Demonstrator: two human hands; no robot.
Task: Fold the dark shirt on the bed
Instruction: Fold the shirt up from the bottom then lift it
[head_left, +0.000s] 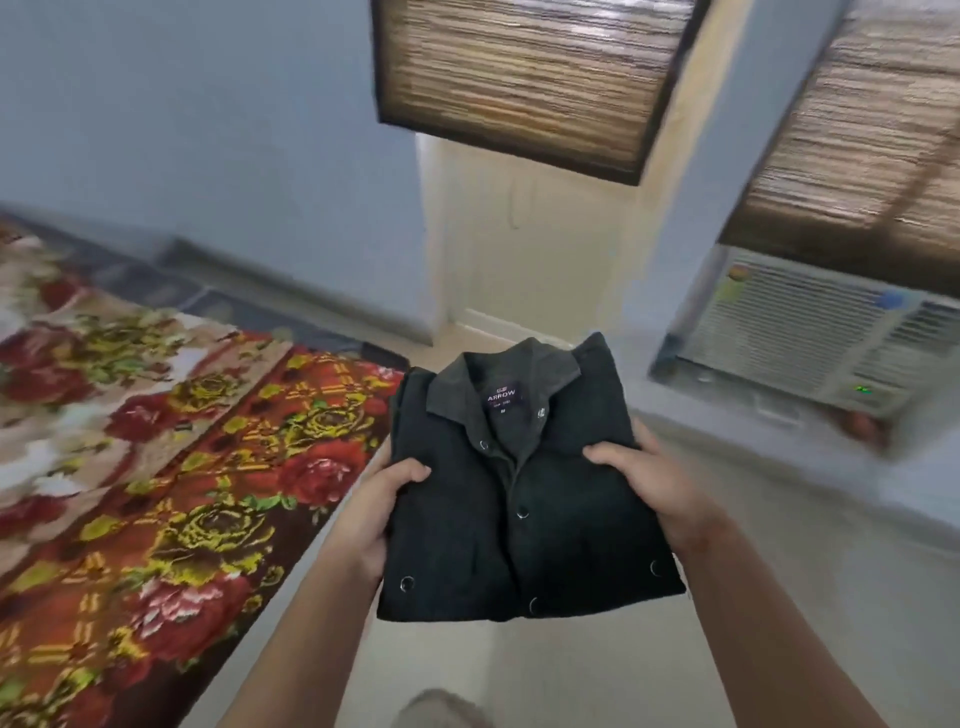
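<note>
The dark shirt (524, 499) is folded into a neat rectangle, collar up and label showing, with snap buttons down its front. It is held in the air over the floor, to the right of the bed (156, 467). My left hand (384, 504) grips its left edge, thumb on top and fingers underneath. My right hand (649, 478) grips the right edge the same way. The fingers under the shirt are hidden.
The bed carries a floral blanket in red, yellow and brown. A window air conditioner (815, 332) sits at the right under a bamboo blind (862, 130). Another blind (524, 78) hangs above a pale door. My foot (441, 709) shows on the beige floor.
</note>
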